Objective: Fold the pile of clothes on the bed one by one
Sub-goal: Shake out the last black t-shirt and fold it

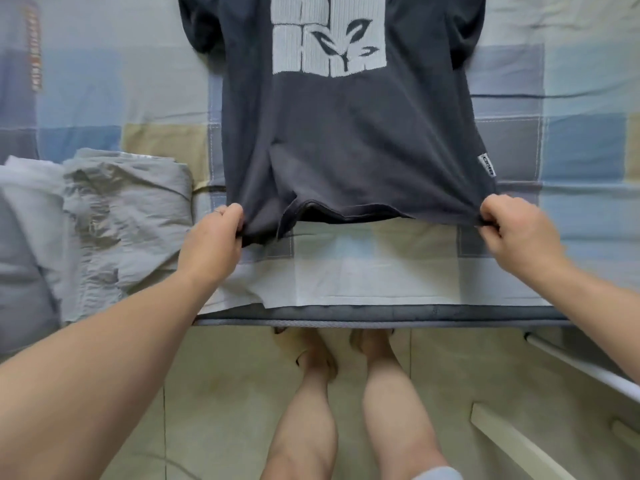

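- Bed (588, 150) with a checked cover in blue, grey and beige filled the view; tiled floor (214, 393) showed below its edge.
- Dark T-shirt (346, 140) lay spread on the cover, print side up, hem toward the person and sleeves out at the far end.
- Heap of grey clothes (121, 216) sat at the left, just beside the shirt.
- Left hand (211, 244) and right hand (519, 233) were well apart, each pinching one hem corner and drawing it taut.
- Step judged: laying one garment flat, with no fold made yet. Next move likely calls for smoothing the slack hem, then bringing sides and sleeves inward evenly.
- White block print (329, 36) showed a leafy sprig and no letters.
- Seam tag (486, 165) carried short lettering, too small to read.
- Orange lettering (34, 50) on the cover was blurred.
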The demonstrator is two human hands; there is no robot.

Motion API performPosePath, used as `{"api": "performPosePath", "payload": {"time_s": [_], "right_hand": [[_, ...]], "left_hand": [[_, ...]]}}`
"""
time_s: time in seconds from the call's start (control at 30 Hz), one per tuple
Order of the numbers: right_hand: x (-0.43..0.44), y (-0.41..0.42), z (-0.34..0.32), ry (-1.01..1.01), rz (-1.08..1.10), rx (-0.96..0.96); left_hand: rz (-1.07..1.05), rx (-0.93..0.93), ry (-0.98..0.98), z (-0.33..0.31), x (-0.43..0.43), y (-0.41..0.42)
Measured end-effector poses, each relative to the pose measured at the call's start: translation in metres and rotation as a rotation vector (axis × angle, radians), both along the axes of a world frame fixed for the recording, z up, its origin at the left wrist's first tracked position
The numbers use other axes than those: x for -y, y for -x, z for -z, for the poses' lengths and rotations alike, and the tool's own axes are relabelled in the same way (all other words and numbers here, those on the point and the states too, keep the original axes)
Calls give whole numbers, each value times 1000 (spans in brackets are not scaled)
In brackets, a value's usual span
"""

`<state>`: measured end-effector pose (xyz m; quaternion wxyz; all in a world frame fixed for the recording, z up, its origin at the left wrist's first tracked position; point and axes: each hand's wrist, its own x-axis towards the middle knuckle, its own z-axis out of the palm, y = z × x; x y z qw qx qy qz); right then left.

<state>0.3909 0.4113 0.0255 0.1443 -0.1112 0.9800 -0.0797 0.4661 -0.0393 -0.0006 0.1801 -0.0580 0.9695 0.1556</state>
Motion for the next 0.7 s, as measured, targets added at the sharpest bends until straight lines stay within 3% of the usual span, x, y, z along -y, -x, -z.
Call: {"api": "performPosePath", "payload": {"time_s": [0.13,0.2,0.33,0.53,0.7], "right_hand": [[-5,-23,-5,-174,186,155],[-4,-32,-3,-208,161,165],[-1,-47,6,-222,25,139],[5,-40,15,-225,-2,118],[-9,-40,17,-265,-14,163]], "left_hand": [[-145,162,136,1,33,-21],[-176,256,209,5,40,-29],[-60,247,353,14,36,-43],[169,115,454,27,9,-44],[115,309,439,28,-4,-31]]}}
